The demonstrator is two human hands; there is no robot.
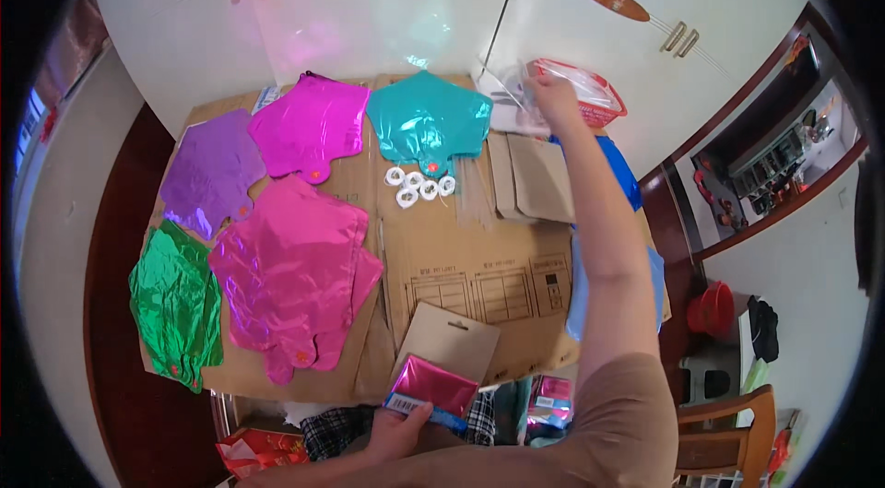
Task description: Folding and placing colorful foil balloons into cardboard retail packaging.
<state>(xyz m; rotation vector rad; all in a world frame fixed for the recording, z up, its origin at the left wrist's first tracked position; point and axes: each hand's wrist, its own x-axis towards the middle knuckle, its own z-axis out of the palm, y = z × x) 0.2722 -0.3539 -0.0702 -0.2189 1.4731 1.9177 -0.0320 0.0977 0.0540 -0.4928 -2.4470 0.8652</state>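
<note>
My left hand (401, 428) is at the near edge of the table, closed around a folded pink foil balloon (441, 384) with a blue strip along one side. A brown cardboard hang card (449, 336) with a slot lies behind the foil, in the same grip. My right arm stretches to the far right. There my right hand (551, 96) pinches a clear plastic bag (527, 94) beside a red-and-white basket (590, 87). The basket holds more clear plastic; my fingertips are partly hidden by the glare.
Flat foil balloons in teal (430, 119), magenta (309, 129), purple (212, 170), pink (290, 271) and green (175, 304) lie on the cardboard-covered table (470, 253). Several white ribbon rolls (429, 188) and brown cards (535, 179) sit mid-table. White cabinets (369, 18) stand behind; a wooden chair (737, 437) is at right.
</note>
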